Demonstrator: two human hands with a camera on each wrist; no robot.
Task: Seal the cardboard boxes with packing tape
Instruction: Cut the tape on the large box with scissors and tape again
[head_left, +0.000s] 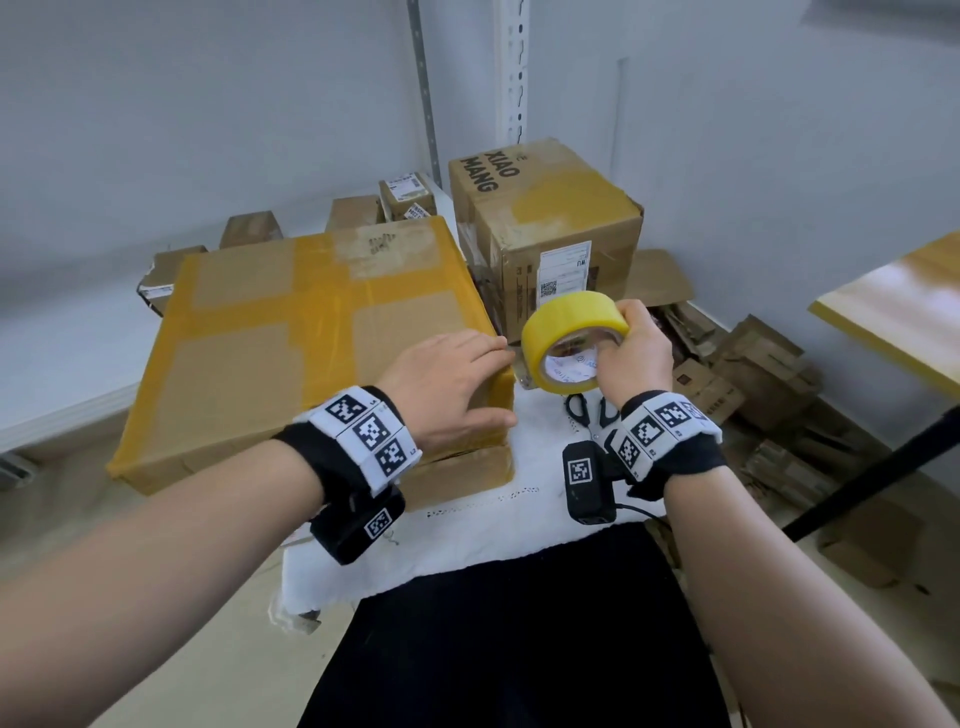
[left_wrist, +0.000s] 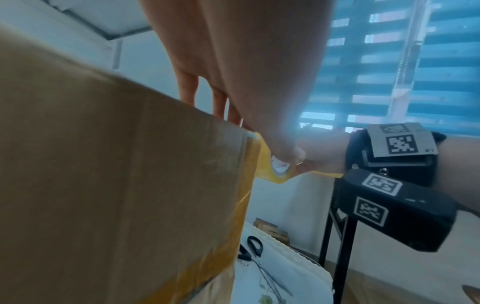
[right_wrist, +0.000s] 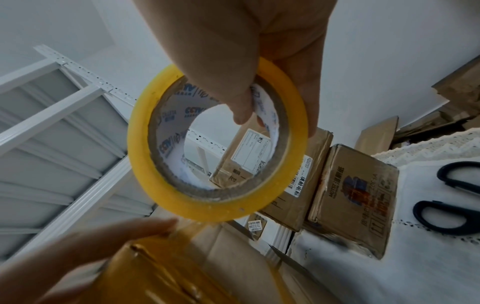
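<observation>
A white cloth (head_left: 467, 519) covers the tabletop in a white-walled corner with shelving. The left hand (head_left: 447, 384) lies flat on the taped box (head_left: 291, 332), fingers straight. The right hand (head_left: 631, 353) grips the tape roll (head_left: 561, 327) beside it; scissors (head_left: 587, 408) lie below.

scissors (head_left: 589, 410) blades behind right hand (head_left: 636, 353), shipping label (head_left: 563, 273) print illegible

— The box (head_left: 291, 353)?
— Flat brown cardboard, banded with yellow tape, lying tilted on a smaller carton.
— The roll (head_left: 571, 340)?
— Yellow, held on edge just beside the box's near right corner.
</observation>
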